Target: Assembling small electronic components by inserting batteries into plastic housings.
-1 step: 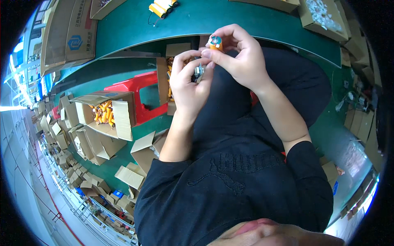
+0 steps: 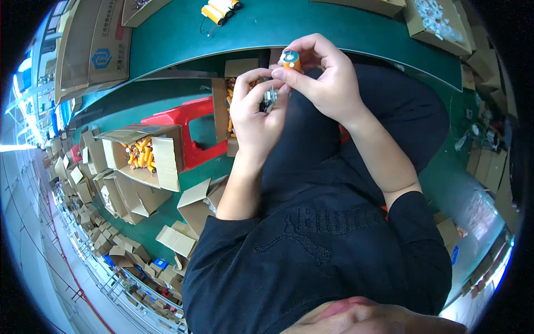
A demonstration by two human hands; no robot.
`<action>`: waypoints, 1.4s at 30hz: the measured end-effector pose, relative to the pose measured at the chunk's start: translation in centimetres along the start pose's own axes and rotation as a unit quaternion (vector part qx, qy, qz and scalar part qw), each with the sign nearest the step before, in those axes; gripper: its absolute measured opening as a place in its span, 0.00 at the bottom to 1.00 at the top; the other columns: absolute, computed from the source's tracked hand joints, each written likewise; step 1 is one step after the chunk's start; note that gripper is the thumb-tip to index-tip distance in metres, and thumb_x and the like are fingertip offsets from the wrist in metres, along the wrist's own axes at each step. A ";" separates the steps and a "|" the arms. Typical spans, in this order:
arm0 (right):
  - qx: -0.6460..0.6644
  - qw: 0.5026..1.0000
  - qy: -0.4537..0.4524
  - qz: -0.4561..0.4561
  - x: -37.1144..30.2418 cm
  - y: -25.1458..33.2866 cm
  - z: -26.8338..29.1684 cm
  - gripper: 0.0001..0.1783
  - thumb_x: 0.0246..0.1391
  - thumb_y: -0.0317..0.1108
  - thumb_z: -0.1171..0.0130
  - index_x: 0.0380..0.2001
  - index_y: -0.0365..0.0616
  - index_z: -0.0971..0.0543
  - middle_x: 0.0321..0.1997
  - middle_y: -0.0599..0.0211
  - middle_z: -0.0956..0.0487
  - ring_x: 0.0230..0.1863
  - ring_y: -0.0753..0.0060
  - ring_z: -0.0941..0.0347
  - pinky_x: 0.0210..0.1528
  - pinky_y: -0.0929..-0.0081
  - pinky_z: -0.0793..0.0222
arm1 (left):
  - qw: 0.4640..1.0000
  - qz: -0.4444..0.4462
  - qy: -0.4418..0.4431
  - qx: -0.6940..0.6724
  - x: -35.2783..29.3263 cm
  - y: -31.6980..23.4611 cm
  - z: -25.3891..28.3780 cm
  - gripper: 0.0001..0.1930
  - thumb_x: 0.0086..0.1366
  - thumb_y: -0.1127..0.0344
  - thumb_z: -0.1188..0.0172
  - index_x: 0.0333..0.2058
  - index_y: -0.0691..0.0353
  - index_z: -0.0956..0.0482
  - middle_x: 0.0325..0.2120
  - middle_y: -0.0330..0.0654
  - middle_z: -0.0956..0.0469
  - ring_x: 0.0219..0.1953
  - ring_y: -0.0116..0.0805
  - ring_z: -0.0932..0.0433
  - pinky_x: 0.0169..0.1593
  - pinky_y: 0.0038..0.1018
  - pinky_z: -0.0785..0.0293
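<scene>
My right hand [image 2: 332,83] pinches an orange cylindrical battery [image 2: 291,63] between thumb and fingers, its green-ringed end turned up. Close beside it, my left hand [image 2: 257,114] is closed on a small silver and dark part [image 2: 270,96], whose exact kind I cannot make out. The left fingertips come up next to the battery's lower side; whether they touch it I cannot tell. Both hands are above my lap, just in front of the table's near edge.
On the green table [image 2: 267,28] lie several joined orange batteries [image 2: 221,10] with wires. A carton of orange batteries [image 2: 142,155] stands left beside a red plastic stool [image 2: 189,125]. Another battery carton [image 2: 221,114] is behind my left hand. A box of whitish pieces [image 2: 439,25] sits far right.
The battery's upper end has tipped very slightly to the left in my right hand's fingers. Both hands stay in nearly the same place.
</scene>
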State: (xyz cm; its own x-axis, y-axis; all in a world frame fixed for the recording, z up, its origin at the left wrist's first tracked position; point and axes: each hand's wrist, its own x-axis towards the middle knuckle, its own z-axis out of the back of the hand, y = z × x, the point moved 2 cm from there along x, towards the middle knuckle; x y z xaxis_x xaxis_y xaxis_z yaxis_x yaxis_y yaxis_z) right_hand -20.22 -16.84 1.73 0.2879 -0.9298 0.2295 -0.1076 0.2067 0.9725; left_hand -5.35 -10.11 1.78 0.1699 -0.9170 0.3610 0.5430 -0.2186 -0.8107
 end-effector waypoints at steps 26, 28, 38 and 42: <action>-0.029 0.998 0.052 -0.022 0.9 0.0 1.7 0.16 0.52 0.26 0.25 0.40 0.42 0.23 0.38 0.60 0.16 0.33 0.74 0.18 0.40 0.82 0.20 | 0.990 0.003 0.047 0.133 0.3 -1.1 0.0 0.09 0.58 0.73 0.34 0.38 0.66 0.19 0.58 0.53 0.30 0.50 0.50 0.22 0.45 0.35 0.21; -0.019 0.997 0.057 -0.040 1.0 0.1 1.9 0.16 0.53 0.26 0.26 0.40 0.42 0.24 0.38 0.60 0.16 0.34 0.74 0.18 0.40 0.82 0.19 | 0.992 -0.014 0.045 0.118 0.3 -1.3 0.1 0.09 0.58 0.73 0.33 0.38 0.66 0.18 0.58 0.52 0.29 0.50 0.49 0.23 0.46 0.34 0.22; 0.036 0.998 0.039 -0.030 0.9 0.3 2.0 0.16 0.54 0.27 0.26 0.41 0.41 0.24 0.37 0.60 0.17 0.33 0.74 0.18 0.40 0.82 0.19 | 0.993 0.069 0.074 -0.056 0.3 -1.4 1.0 0.07 0.60 0.73 0.33 0.38 0.62 0.13 0.53 0.48 0.25 0.48 0.41 0.23 0.44 0.29 0.25; -0.001 0.999 0.043 -0.008 0.7 0.8 1.7 0.16 0.54 0.28 0.26 0.41 0.40 0.24 0.36 0.60 0.17 0.33 0.74 0.19 0.40 0.82 0.20 | 0.999 0.005 0.047 -0.011 0.4 -0.6 0.5 0.07 0.60 0.74 0.33 0.38 0.62 0.13 0.52 0.47 0.25 0.46 0.40 0.22 0.42 0.29 0.25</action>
State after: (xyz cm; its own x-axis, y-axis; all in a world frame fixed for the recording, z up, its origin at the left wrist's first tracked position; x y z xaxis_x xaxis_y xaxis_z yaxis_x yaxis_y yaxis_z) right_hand -21.70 -17.80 2.61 0.3696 -0.9036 0.2165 -0.1005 0.1928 0.9761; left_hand -5.24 -10.18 2.63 0.0973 -0.9462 0.3085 0.5230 -0.2151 -0.8248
